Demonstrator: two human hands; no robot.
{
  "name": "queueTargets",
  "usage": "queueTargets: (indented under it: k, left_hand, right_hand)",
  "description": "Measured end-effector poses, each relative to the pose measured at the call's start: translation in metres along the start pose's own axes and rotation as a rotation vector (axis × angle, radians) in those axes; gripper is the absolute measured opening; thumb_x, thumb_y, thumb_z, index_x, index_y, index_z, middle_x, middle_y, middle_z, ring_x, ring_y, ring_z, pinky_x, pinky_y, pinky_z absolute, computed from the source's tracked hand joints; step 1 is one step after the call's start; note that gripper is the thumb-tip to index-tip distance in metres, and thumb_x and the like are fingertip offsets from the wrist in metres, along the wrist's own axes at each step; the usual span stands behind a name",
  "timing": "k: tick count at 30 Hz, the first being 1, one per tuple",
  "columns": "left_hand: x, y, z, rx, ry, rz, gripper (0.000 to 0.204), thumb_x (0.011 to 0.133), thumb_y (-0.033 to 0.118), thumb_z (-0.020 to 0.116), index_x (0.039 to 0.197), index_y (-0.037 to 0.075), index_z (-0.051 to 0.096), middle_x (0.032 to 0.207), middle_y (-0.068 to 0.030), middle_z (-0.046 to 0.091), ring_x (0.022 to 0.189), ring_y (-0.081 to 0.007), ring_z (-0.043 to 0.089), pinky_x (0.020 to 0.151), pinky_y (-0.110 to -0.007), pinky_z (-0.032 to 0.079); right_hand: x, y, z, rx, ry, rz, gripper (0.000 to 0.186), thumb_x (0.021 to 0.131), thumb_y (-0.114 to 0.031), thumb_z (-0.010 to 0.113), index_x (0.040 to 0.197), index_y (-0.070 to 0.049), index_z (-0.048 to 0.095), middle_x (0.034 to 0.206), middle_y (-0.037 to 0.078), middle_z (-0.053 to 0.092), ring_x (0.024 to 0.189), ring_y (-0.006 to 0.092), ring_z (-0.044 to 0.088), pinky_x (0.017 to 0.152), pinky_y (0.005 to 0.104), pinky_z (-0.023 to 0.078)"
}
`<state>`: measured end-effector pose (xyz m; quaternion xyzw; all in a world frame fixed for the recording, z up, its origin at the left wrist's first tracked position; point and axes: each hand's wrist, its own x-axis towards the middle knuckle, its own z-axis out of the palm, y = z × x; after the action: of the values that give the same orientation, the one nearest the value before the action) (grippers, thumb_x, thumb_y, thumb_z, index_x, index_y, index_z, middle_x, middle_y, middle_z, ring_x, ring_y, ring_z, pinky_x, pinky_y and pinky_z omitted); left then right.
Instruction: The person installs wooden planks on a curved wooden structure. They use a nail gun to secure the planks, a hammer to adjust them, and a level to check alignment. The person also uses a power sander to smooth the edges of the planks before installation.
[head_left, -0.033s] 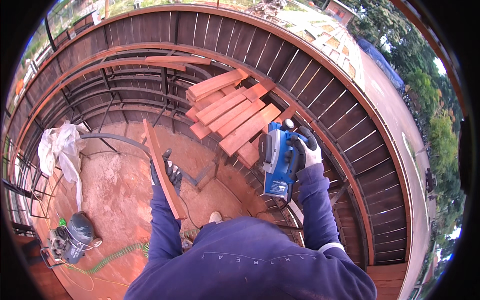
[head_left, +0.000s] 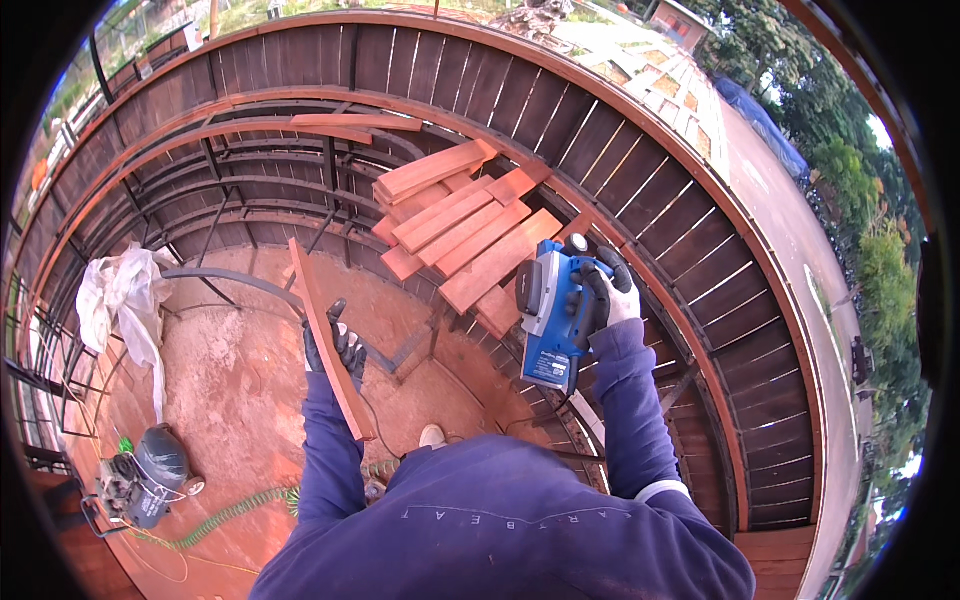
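A long reddish wooden board (head_left: 328,335) stands edge-up in my left hand (head_left: 350,350), whose dark-gloved fingers wrap round it. My right hand (head_left: 621,290), in a white and dark glove, grips a blue electric planer (head_left: 553,330) by its handle. The planer is held in the air, tilted, apart from the board. Just beyond it lies a loose pile of reddish boards (head_left: 465,225), stacked across a curved bench frame.
A curved dark slatted railing (head_left: 600,130) wraps round the far and right sides. Metal bench frames (head_left: 270,185) follow it. At left are crumpled plastic sheeting (head_left: 120,290), a compressor (head_left: 160,470) and a coiled green hose (head_left: 240,510) on the dusty floor (head_left: 230,370).
The planer has turned slightly in my right hand, its lower end shifting a little left. My left hand and the board have hardly moved.
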<state>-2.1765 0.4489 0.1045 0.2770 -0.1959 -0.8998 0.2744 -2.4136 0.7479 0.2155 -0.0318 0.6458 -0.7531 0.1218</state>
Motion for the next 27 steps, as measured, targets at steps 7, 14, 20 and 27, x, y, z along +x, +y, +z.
queueTargets:
  k: [7, 14, 20, 27]
  left_hand:
    - [0.005, 0.001, -0.033, -0.018, -0.211, 0.02, 0.057, 0.098, 0.047, 0.046, 0.128, -0.001, 0.051, 0.055, 0.0006, 0.041, 0.042, -0.0113, 0.038, 0.036, -0.025, 0.032]
    - [-0.007, 0.015, -0.058, -0.054, -0.19, 0.015, 0.061, 0.098, 0.05, 0.045, 0.133, 0.001, 0.047, 0.051, 0.0009, 0.037, 0.038, -0.0123, 0.035, 0.033, -0.027, 0.03]
    - [-0.003, 0.012, -0.044, 0.038, -0.25, 0.004, 0.058, 0.1, 0.048, 0.041, 0.135, 0.002, 0.047, 0.049, 0.0031, 0.033, 0.036, -0.0102, 0.031, 0.033, -0.026, 0.028]
    - [0.004, -0.024, 0.023, 0.439, -0.294, 0.225, 0.048, 0.101, 0.04, 0.045, 0.132, 0.004, 0.052, 0.071, -0.0029, 0.052, 0.056, -0.0137, 0.049, 0.05, -0.026, 0.042]
  right_hand:
    - [0.08, 0.019, 0.073, 0.22, 0.088, -0.054, 0.032, 0.088, -0.014, 0.068, 0.115, -0.008, 0.053, 0.08, 0.011, 0.058, 0.061, 0.0246, 0.063, 0.053, 0.0398, 0.057]
    - [0.118, 0.072, 0.114, 0.364, 0.111, -0.159, 0.053, 0.088, -0.002, 0.065, 0.134, -0.016, 0.041, 0.112, 0.014, 0.055, 0.074, 0.0316, 0.065, 0.059, 0.0459, 0.06]
    - [0.123, 0.083, 0.098, 0.345, 0.015, -0.13, 0.057, 0.087, -0.006, 0.066, 0.136, -0.017, 0.04, 0.109, 0.007, 0.056, 0.078, 0.0222, 0.063, 0.062, 0.0362, 0.056]
    - [-0.003, 0.059, 0.022, -0.023, -0.068, -0.142, 0.058, 0.094, -0.009, 0.059, 0.145, -0.005, 0.032, 0.105, 0.011, 0.062, 0.088, 0.0169, 0.062, 0.079, 0.0302, 0.052]
